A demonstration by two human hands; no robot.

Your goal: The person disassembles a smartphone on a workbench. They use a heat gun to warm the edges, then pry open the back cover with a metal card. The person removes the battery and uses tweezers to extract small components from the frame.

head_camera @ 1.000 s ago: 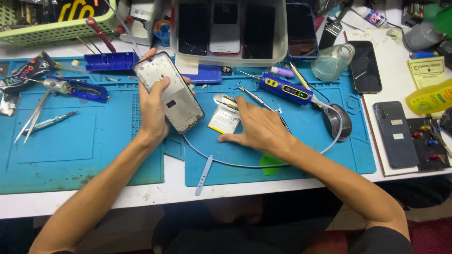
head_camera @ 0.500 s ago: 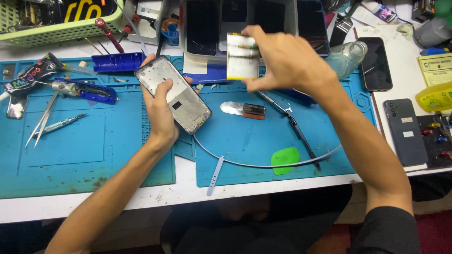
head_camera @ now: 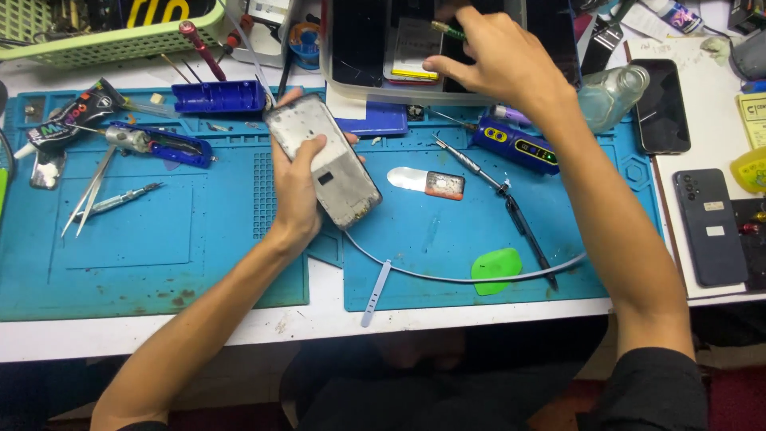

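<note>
Near the worktop's far edge, the right hand (head_camera: 495, 60) now reaches into the clear plastic tray (head_camera: 351, 88), fingers closed on the flat white battery pack (head_camera: 415, 52) lifted from the blue silicone mat (head_camera: 447, 231); the left hand (head_camera: 299, 187) grips the opened grey smartphone frame (head_camera: 323, 160) over the mat's middle.

Two bare forearms are reaching up from the frame's bottom. The left hand (head_camera: 299, 187) is curling its fingers in a grip at centre; the right hand (head_camera: 499, 60) is stretching toward the top, fingers bent downward.
</note>
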